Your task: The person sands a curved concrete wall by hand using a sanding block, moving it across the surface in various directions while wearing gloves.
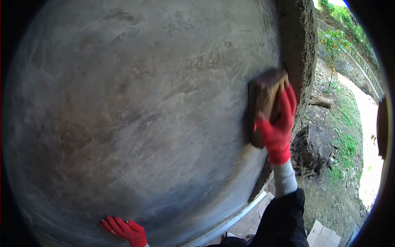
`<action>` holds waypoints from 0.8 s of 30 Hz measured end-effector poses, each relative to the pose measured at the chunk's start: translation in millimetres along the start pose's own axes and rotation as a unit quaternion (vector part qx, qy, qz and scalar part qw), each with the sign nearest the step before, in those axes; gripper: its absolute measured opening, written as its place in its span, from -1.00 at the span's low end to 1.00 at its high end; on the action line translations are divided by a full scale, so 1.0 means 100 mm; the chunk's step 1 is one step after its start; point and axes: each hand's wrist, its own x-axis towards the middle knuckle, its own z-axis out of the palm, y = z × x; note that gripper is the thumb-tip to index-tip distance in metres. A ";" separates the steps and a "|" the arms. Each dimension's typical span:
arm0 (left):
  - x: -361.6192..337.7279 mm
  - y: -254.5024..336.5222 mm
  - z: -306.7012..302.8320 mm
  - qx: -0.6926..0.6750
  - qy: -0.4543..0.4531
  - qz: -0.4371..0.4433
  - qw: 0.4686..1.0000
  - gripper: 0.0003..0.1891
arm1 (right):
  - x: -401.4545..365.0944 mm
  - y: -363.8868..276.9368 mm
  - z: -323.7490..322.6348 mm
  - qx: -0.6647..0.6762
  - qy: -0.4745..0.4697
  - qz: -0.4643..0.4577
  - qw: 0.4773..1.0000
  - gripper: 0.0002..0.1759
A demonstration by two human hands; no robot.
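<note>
A red-gloved right hand [277, 127] grips a brown rectangular wooden block [263, 92], held flat against a smooth grey plastered wall [144, 103] near its right edge, long axis upright. The left hand [125, 230] rests open and empty, low on the wall, well apart from the block.

1. Nothing to read anywhere: no words, no numbers, no labels, no signs.
2. Plain grey wall [135, 115], no writing on it.
3. Blurry brown block [265, 99] in the right hand [277, 131], no brand or mark to make out.
4. Plain red gloves on the right hand and the left hand [125, 230], no letters on them.
</note>
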 end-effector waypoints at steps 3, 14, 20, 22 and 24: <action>0.07 0.05 -0.04 -0.001 0.007 0.001 1.000 -0.56 | 0.37 0.02 0.08 0.042 0.033 0.052 0.997 -0.14; -0.01 0.03 0.02 -0.013 -0.020 -0.012 1.000 -0.60 | -2.31 -0.12 -0.07 -0.002 -0.009 0.191 0.982 0.00; 0.06 0.06 -0.04 -0.024 -0.011 0.013 1.000 -0.60 | -0.29 -0.38 0.13 0.017 0.000 0.098 0.995 -0.06; 0.03 0.04 -0.04 -0.030 -0.005 0.021 0.999 -0.60 | -0.60 -0.39 0.16 0.041 0.023 0.132 0.990 -0.05; 0.04 0.03 -0.02 -0.034 0.007 0.027 0.999 -0.59 | -1.56 -0.43 0.13 0.042 -0.005 0.134 0.990 0.03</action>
